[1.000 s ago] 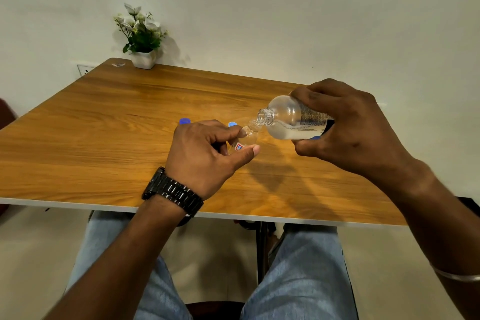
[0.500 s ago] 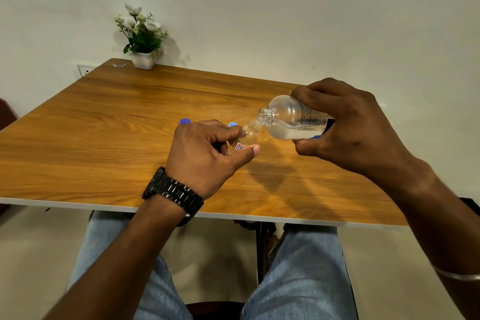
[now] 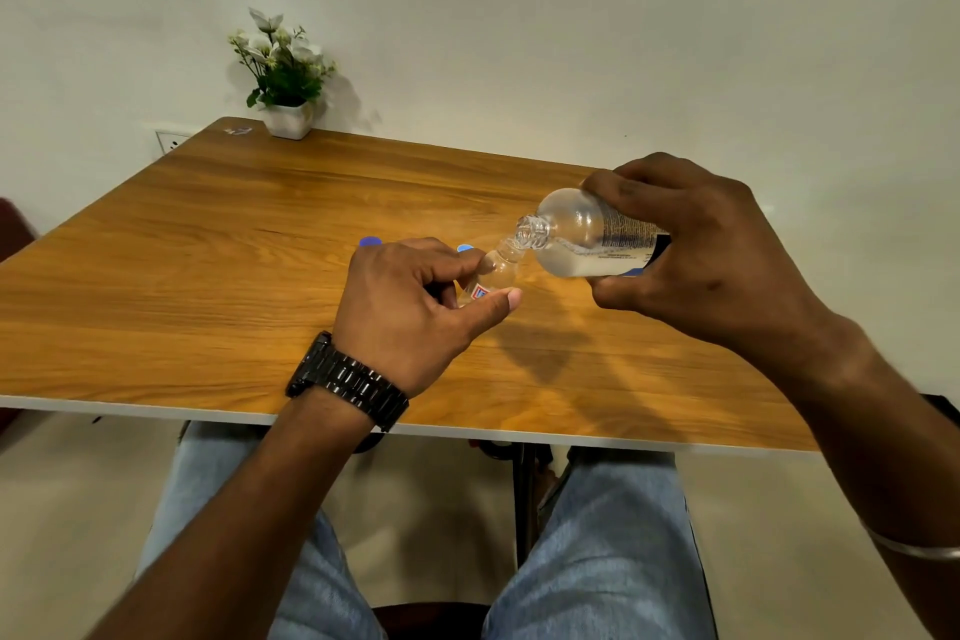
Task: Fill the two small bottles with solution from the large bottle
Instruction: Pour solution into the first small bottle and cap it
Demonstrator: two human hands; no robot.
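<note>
My right hand point(image 3: 696, 255) grips the large clear bottle point(image 3: 576, 237), tipped on its side with its open neck pointing left and clear liquid pooled along its lower wall. Its neck touches the mouth of a small clear bottle point(image 3: 497, 269) with a red and blue label, tilted to the right and pinched between thumb and fingers of my left hand point(image 3: 410, 312). Two blue things, a darker one point(image 3: 370, 241) and a lighter one point(image 3: 464, 248), peek out behind my left hand. I cannot tell whether they are caps or a second small bottle.
The wooden table point(image 3: 234, 276) has a white front edge close to my wrists. A white pot of flowers point(image 3: 284, 83) stands at its far left corner by the wall, beside a wall socket point(image 3: 169, 140). My knees are under the table.
</note>
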